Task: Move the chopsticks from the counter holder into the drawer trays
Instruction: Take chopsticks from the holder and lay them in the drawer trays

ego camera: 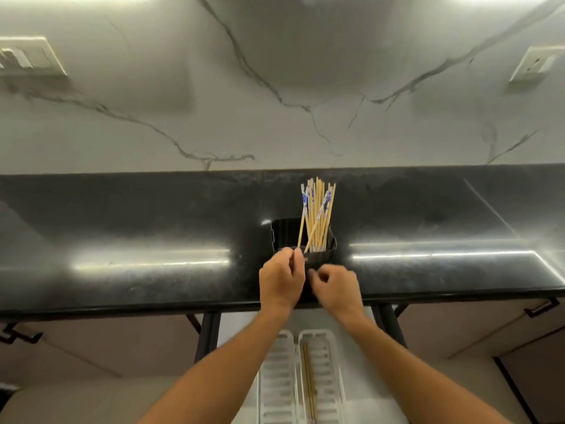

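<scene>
Fingers (290,257) of the left hand (281,278), centre frame, are curled and seem to pinch one stick low down, at the rim of the holder (282,234). The chopsticks (318,209) stand bundled in it. They look light, stiff and smooth, apt to slide, and are best taken mid-shaft. The right hand (334,286) curls its fingers at the holder's front; whether they grip it I cannot tell. The trays (276,377), lower centre, are cut off by the frame's edge; the right one holds a few sticks.

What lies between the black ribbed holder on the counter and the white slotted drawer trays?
Head view: the left hand, pinching a wooden chopstick, and right hand, then the glossy black counter's front edge.
</scene>
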